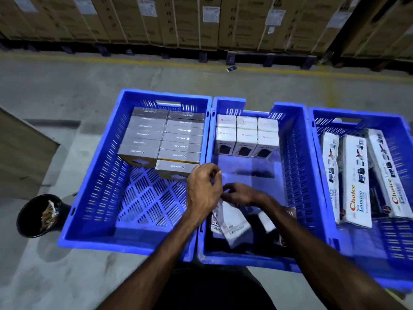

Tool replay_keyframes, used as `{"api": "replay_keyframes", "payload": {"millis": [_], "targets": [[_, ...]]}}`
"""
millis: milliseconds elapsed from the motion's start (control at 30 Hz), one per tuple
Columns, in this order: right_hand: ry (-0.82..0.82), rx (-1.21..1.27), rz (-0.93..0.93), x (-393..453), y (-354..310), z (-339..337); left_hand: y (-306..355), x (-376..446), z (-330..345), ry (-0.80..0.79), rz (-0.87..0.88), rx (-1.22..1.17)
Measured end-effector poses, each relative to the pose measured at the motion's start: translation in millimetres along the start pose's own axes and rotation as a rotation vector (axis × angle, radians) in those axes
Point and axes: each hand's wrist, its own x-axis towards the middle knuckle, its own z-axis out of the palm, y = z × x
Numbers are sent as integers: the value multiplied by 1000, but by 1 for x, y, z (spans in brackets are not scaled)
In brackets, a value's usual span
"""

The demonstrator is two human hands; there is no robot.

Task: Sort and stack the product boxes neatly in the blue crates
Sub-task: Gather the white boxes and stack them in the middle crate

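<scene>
both hands over the middle crate (297, 175) at 6 o'clock. left hand (202, 193) hovers with fingers curled, pinching something too small to tell. right hand (242, 194) has fingers curled onto a white box (232, 227) lying tilted at the near end. white boxes (245, 136) stacked at 12. grey boxes (163, 137) fill the left crate (93, 175); long boxes (357, 182) in the right crate (402, 153).
</scene>
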Motion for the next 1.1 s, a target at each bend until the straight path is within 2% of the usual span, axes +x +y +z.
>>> {"api": "replay_keyframes", "payload": {"millis": [167,300,367,467,667,733,833,900,1000,1100], "targets": [[118,27,-4,-25,10,7,0,-1,1,-18,-18,-5],[210,-183,-45,-64,-1,3,0,-1,-1,-19,-12,-12],[235,-384,-42,-80,-6,8,-1,-1,-1,-25,-17,-25],[202,-599,2,-89,-4,24,-1,-2,-1,-31,-26,-41],[167,-559,75,-82,-2,28,0,-2,-1,-47,-32,-31],[157,-395,65,-77,3,19,0,-1,-1,-47,-33,-21],[144,47,28,-81,14,-7,0,-2,-2,-60,-40,-19],[202,369,-28,-89,18,-22,0,-1,-3,-61,-39,-18],[323,710,-53,-92,24,-36,0,-1,-2,-65,-19,-21],[333,1122,-10,-88,27,-38,-2,-1,-2,-78,16,-24]]}}
